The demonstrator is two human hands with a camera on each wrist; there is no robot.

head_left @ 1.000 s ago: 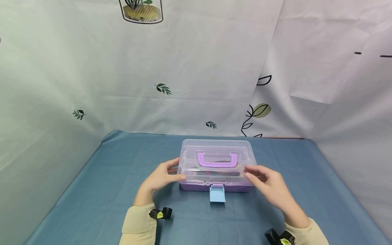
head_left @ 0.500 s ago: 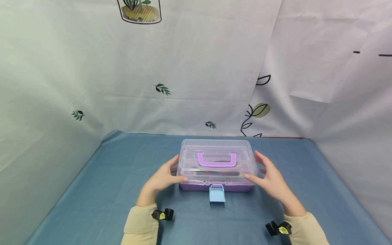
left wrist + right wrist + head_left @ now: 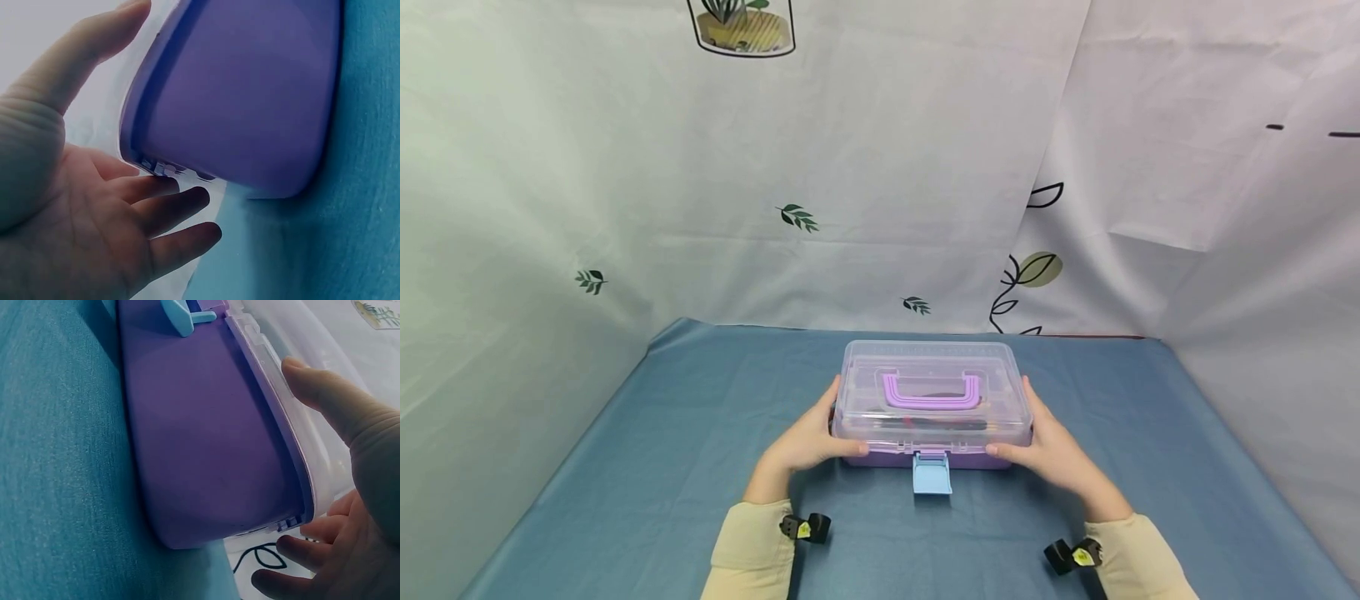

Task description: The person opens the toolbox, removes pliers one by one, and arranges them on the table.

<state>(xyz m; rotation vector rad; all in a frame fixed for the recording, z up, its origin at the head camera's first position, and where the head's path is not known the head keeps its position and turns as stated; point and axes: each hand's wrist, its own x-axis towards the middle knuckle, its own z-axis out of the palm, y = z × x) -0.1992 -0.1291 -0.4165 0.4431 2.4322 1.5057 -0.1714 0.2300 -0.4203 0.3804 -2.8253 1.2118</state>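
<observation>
A storage box with a purple base (image 3: 891, 459), a clear lid (image 3: 932, 354) and a purple carry handle (image 3: 932, 403) sits on the blue cloth. Its light blue latch (image 3: 932, 475) hangs swung down at the front. Through the lid, slim items show dimly. At the left front corner my left hand (image 3: 805, 437) holds the lid, thumb in front, fingers along the side. My right hand (image 3: 1060, 446) grips the opposite corner the same way. Lower fingers (image 3: 187, 242) of the left hand stay spread apart beside the purple wall, and the right hand's lower fingers (image 3: 300, 551) likewise.
Blue cloth (image 3: 700, 400) covers the table around the box. Behind it and at both sides hang pale fabric sheets (image 3: 880, 167) printed with leaves. Each wrist carries a small black camera, the left one (image 3: 806, 527) and the right one (image 3: 1072, 556).
Both hands have closed in on the lid's corners. The right hand has opened from bunched fingers and slid its fingers along the right side. Both thumbs have moved inward; the box has stayed put.
</observation>
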